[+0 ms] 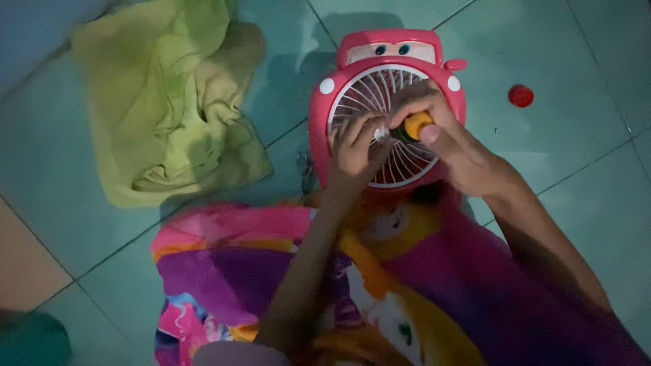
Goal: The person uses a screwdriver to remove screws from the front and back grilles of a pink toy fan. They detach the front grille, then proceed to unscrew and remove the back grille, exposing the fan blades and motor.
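A small pink car-shaped fan (pixel 352 54) with a white grille lies face up on the tiled floor. My right hand (pixel 447 142) grips an orange-handled screwdriver (pixel 415 124) whose tip rests at the centre of the grille. My left hand (pixel 352 152) lies on the grille just left of the centre, fingers curled and pinching near the screwdriver's tip. Whether it holds anything small is hidden. A colourful patterned cloth (pixel 224 271) covers my lap below the fan.
A crumpled yellow-green towel (pixel 169 102) lies on the floor to the left of the fan. A small red round cap (pixel 521 95) sits on the tiles at the right. A dark green object (pixel 30 342) shows at the bottom left corner.
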